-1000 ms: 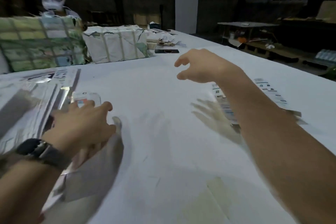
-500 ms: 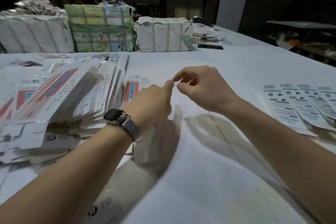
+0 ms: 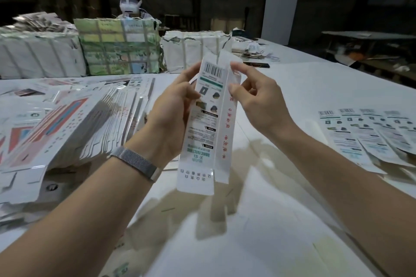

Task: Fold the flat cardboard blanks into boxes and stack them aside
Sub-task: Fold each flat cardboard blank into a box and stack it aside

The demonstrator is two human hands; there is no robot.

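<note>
Two hands hold one long white cardboard blank [image 3: 208, 123] upright in the centre of the frame, above the white table [image 3: 292, 87]. The left hand [image 3: 173, 105] grips the blank's left edge near its upper half, fingers curled round it. The right hand [image 3: 254, 99] pinches the blank's right side panel – the strip with red lettering – between thumb and forefinger, near the top. The barcode end of the blank points up, and the panel is partly folded away from the printed face. A metal mesh wristband [image 3: 135, 162] sits on the left wrist. At the left of the frame lies a fanned pile of flat blanks [image 3: 67, 123]. At the right edge a row of finished flat boxes [image 3: 369, 132] lies overlapping on the table. Across the upper left stand wrapped bundles [image 3: 117, 49] – one greenish, the others white – and a person wearing a white headset [image 3: 130, 3] sits behind them
</note>
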